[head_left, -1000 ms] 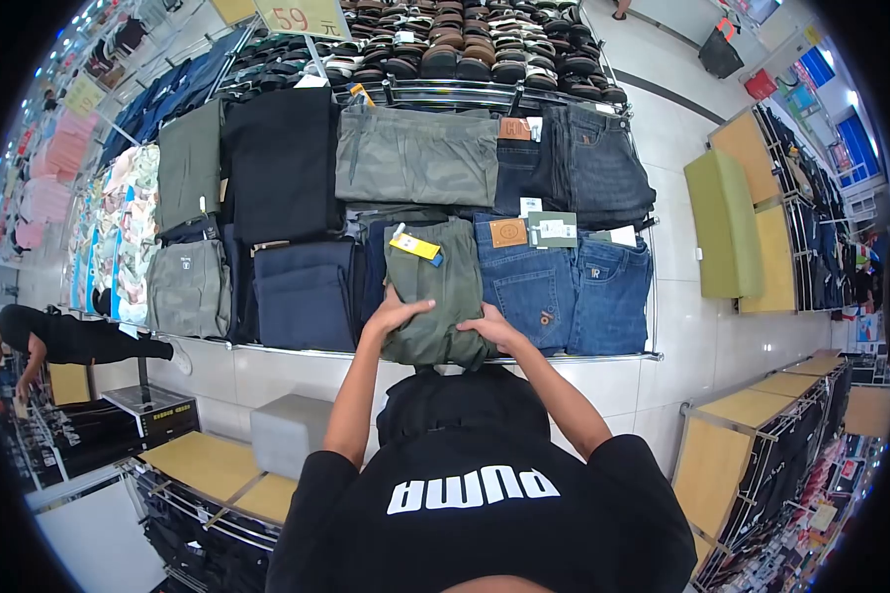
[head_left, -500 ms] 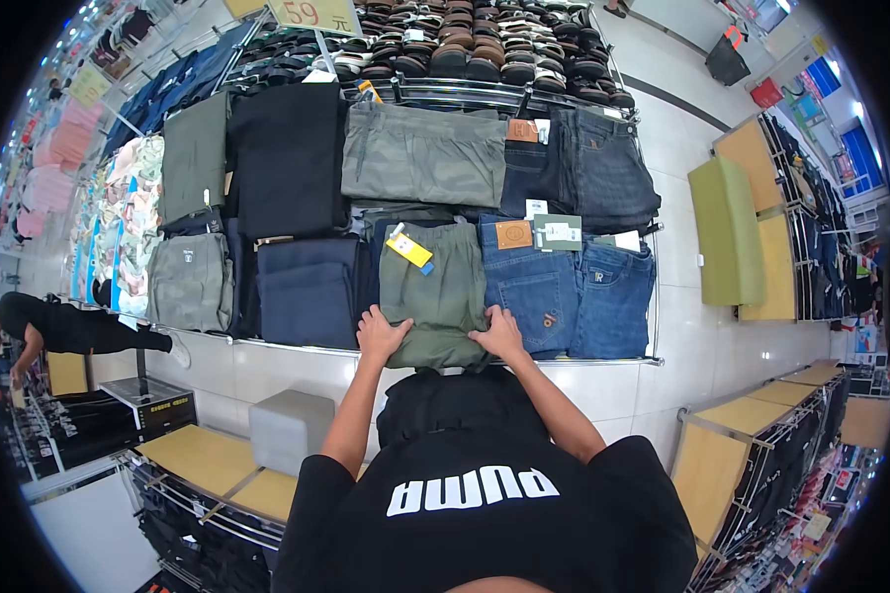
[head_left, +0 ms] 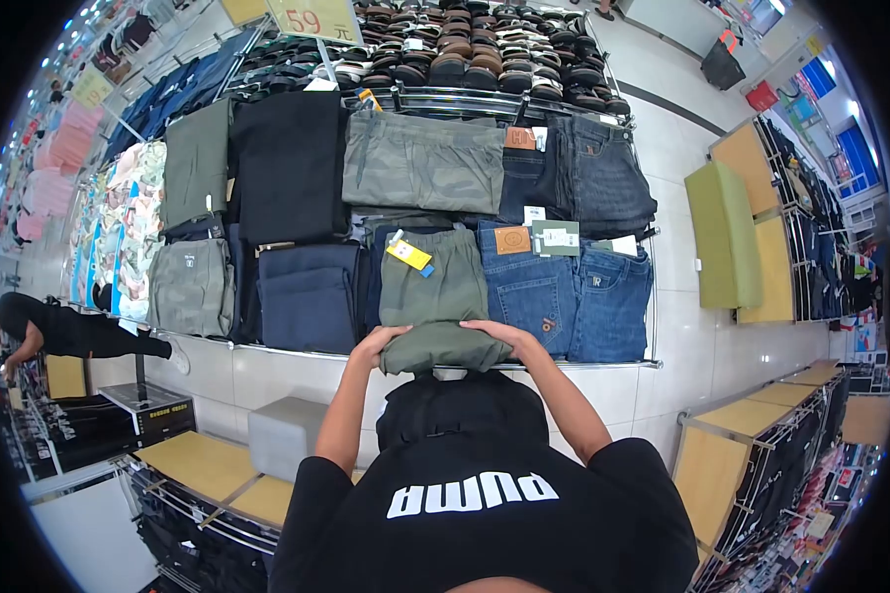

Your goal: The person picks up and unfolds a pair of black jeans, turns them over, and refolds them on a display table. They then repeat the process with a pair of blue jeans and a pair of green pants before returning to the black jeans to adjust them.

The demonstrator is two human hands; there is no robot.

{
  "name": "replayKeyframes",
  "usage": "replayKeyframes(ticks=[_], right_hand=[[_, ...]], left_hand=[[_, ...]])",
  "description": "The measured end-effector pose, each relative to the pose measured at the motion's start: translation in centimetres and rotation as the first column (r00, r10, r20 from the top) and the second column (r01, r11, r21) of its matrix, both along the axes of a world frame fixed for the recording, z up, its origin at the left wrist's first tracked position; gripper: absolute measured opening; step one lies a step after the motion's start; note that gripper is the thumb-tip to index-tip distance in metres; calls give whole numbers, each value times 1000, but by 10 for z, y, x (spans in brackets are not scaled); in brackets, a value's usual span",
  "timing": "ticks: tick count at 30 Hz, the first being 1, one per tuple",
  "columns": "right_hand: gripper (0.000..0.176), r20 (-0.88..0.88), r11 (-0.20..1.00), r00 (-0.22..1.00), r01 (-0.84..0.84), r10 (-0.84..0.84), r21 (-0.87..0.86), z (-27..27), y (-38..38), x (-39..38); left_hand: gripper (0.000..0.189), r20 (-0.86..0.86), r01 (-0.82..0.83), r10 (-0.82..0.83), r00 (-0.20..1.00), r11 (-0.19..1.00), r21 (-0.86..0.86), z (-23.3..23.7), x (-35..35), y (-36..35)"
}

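Note:
Green elastic-waist pants (head_left: 430, 282) lie at the front edge of the display table, with a yellow tag (head_left: 409, 254) near the waistband. A thick rolled or folded part of them (head_left: 443, 350) bulges at the near end. My left hand (head_left: 378, 344) grips the left side of this fold, its fingers reaching over the top. On the opposite side my right hand (head_left: 500, 336) holds the fold in the same way. Both thumbs are hidden. Blue jeans (head_left: 531, 296) lie just right of the pants, and folded navy trousers (head_left: 310, 296) to the left.
Grey-green camouflage shorts (head_left: 423, 163) and black trousers (head_left: 289, 163) lie in the back row. Rows of shoes (head_left: 465, 49) stand behind. A metal rail (head_left: 603, 364) edges the table. Another person (head_left: 64, 321) bends at the far left. A grey stool (head_left: 289, 435) stands behind left.
The near end of the green pants has been gathered into a raised fold. My hands have moved from lying on its sides to gripping that fold, slightly nearer me.

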State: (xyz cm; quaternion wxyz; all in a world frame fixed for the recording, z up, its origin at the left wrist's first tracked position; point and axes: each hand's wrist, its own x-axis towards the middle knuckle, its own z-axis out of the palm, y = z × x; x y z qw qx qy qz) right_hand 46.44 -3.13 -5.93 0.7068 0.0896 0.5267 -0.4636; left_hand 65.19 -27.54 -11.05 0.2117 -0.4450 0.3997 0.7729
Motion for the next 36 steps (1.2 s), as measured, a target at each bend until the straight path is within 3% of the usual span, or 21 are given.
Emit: replayKeyframes(ticks=[1,5,7,11,13,15,17,19,20,22,24,25,26,28,30,31,32,33,35,36], right_hand=[[66,108,999,994,22,-17,-44,3,-3,0],[57,97,995,995,18,-8,-97,-10,-12,-2],[55,-193,968,976,53,-102,-244,14,-23,-7],[57,-316,920,921,100,-230,-379,62,-46,-34],[58,-381,825,871,48,-311,-563,84,-51,-43],[58,-414,827,851,41,-323,-561,108,-50,-38],[58,-445,829,830,36,-335,-558,106,-50,-33],[63,-441,908,870,19,-221,-418,71,-48,-26],[63,-439,908,870,22,-223,-418,52,-48,-21],[62,-413,983,893,152,-182,-104,4,-45,-7],[65,-623,996,779,-90,63,-11,-53,-34,4],[73,-680,982,717,-186,153,25,-99,-31,6],[73,-683,982,714,-186,153,26,-83,-35,5],[82,-748,951,588,-164,308,263,-34,-43,12],[89,-813,976,541,-106,216,189,-28,-49,14],[89,-934,989,325,-48,150,142,-16,-56,15],[89,-993,997,85,-5,81,81,-7,-62,15],[89,-993,997,84,-14,83,82,2,-72,16],[78,-986,989,-165,-147,4,29,6,-91,20],[78,-987,989,-163,-148,6,30,5,-98,25]], left_hand=[[56,-15,-7,7,1000,1000,13,1,-1,-2],[64,-201,-94,62,978,984,-152,66,-10,0],[71,-339,-88,-23,941,946,-311,92,-26,-13],[64,-539,-253,-35,842,856,-450,145,-56,-36],[64,-577,-271,-58,815,842,-466,169,-60,-44],[74,-618,-271,-115,778,826,-495,188,-60,-46],[68,-602,-271,-124,789,809,-522,178,-55,-46],[63,-583,-270,-133,801,790,-550,149,-47,-48],[63,-473,-184,-151,868,787,-589,119,-43,-51],[69,-318,-81,-199,927,722,-687,36,-29,-53],[76,17,99,-181,983,456,-885,-8,-13,-37],[76,14,95,-180,984,453,-886,-1,-16,-30],[79,69,103,-97,993,415,-904,11,-21,-18],[83,126,119,-9,992,386,-915,27,-29,4],[87,-11,-11,-36,999,15,-1000,40,-43,11],[87,-13,-12,-27,1000,15,-1000,48,-52,12],[87,-47,-64,-136,990,-122,-990,54,-61,13],[88,-62,-125,-247,967,-250,-960,60,-70,14],[86,-42,-140,-312,949,-298,-944,58,-85,17],[83,-20,-162,-383,924,-344,-925,56,-90,17]])
